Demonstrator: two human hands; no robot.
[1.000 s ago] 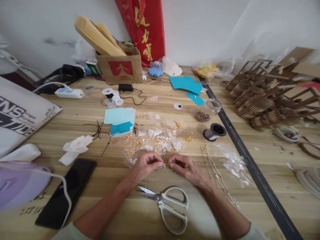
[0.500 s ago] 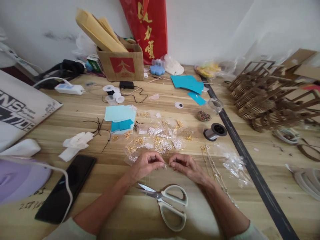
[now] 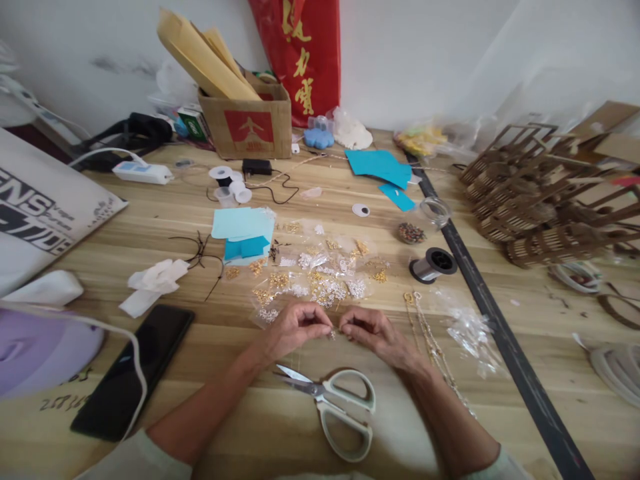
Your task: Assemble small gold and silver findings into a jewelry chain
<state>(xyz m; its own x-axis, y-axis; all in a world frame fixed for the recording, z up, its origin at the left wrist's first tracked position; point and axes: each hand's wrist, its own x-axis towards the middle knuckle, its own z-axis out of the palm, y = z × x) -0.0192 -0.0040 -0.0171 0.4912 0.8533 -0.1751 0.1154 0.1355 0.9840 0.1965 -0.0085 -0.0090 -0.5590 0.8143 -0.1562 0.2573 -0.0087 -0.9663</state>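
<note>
My left hand pinches a small silvery bead-like piece between thumb and forefinger. Close beside it, my right hand has its thumb and forefinger pressed together; whatever they grip is too small to make out. Just beyond both hands lie small plastic bags with silver beads and gold beads. A pair of scissors with pale handles lies partly open on the table below my hands. Right of my right hand lie gold and silver chains.
A spool of wire and a jar of dark beads stand to the right. A black phone lies at left with a white cable across it. Brown wooden baskets are piled at far right; a cardboard box stands behind.
The view has shifted slightly, so the background sits a little to the right. Both hands stay pinched close together, with the fingertips slightly nearer each other.
</note>
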